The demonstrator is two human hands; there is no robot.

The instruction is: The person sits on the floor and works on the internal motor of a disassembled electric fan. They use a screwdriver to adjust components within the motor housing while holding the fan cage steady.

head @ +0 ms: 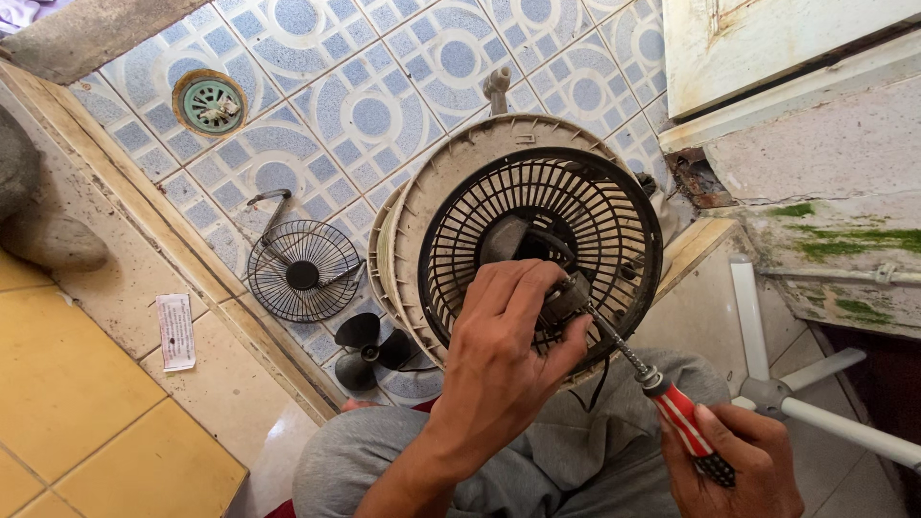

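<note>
On the far left of the blue-patterned tiled floor (317, 58) sits a round green floor drain (209, 103), and nearer the middle lie a loose black wire fan guard (302, 270) and, just below it, a small black plastic fan blade (372, 349), both well apart from the hands. Propped upright on the person's grey-trousered lap (595, 422) is the round cream plastic fan housing with a black rear grille (537, 206). The left hand (499, 360) is closed around the dark motor block (561, 297) at the grille's centre, steadying it. To the right, the right hand (734, 460) is closed around the red-and-white striped handle of a screwdriver (672, 403), whose metal shaft angles up-left with its tip at the motor. The housing looks light but bulky, its old plastic likely brittle; the thin grille ribs would flex or snap, so the rigid rim or the motor block seems the safer place to hold. At far right lies a white plastic fan stand (815, 408)
</note>
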